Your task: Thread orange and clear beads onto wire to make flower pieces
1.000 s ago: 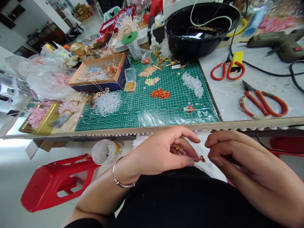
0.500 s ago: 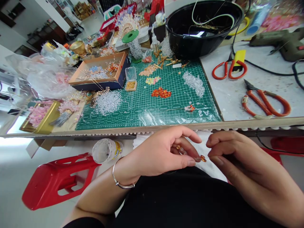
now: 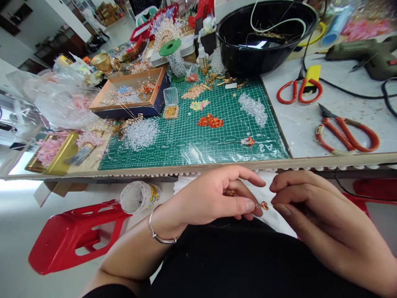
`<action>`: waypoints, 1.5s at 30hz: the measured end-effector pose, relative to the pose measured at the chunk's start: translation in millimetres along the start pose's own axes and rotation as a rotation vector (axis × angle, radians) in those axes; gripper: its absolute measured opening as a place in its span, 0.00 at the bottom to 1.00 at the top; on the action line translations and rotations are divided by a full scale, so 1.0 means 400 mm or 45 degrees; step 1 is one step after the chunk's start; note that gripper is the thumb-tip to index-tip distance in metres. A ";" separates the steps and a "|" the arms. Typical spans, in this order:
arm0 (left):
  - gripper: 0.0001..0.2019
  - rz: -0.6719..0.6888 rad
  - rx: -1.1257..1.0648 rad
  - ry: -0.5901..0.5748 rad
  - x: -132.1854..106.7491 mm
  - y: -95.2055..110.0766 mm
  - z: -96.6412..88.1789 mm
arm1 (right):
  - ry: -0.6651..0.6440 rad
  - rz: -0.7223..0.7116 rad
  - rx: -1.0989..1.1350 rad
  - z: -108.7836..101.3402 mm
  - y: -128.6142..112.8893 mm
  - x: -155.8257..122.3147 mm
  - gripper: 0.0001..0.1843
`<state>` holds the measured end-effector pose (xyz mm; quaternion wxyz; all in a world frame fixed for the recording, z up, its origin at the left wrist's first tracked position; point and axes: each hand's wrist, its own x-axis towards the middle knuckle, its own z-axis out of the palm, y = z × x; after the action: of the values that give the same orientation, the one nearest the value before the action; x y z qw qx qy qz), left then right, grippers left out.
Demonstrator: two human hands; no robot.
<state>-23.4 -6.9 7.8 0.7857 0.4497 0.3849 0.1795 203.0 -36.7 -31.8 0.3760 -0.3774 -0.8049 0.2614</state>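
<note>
Below the table's front edge, over my lap, my left hand (image 3: 217, 198) is closed in a pinch on a short strand of amber beads (image 3: 263, 205). My right hand (image 3: 305, 200) is closed too, thumb and forefinger pinching the thin wire at the strand's right end. The two hands almost touch at the beads. A silver bangle (image 3: 159, 236) circles my left wrist.
A green cutting mat (image 3: 198, 136) carries piles of clear, orange and pastel beads. Two orange-handled scissors (image 3: 347, 132) lie on the white tabletop at right, near a black bowl (image 3: 266, 33) and a glue gun (image 3: 369, 58). An orange-rimmed tray (image 3: 130, 93) sits left; a red stool (image 3: 71, 238) stands below.
My left thumb has slid forward over the strand, covering most of the beads. The right hand has barely moved.
</note>
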 end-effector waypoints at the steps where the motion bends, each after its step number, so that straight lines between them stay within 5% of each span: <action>1: 0.16 -0.009 -0.004 -0.001 0.001 0.000 0.000 | 0.000 0.020 0.013 0.001 -0.001 0.000 0.06; 19: 0.17 -0.020 0.019 -0.071 0.002 0.001 -0.006 | -0.173 0.393 0.426 -0.009 -0.002 0.019 0.10; 32: 0.18 -0.042 0.018 -0.025 0.001 0.003 0.002 | -0.066 0.069 -0.020 -0.016 -0.005 -0.004 0.06; 45: 0.18 -0.072 -0.002 -0.044 0.000 0.004 0.002 | -0.192 0.082 0.054 -0.034 -0.004 0.010 0.08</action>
<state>-22.7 -6.7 9.4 0.7974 0.4410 0.3836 0.1499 211.7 -32.5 -21.1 0.3137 -0.3744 -0.8125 0.3182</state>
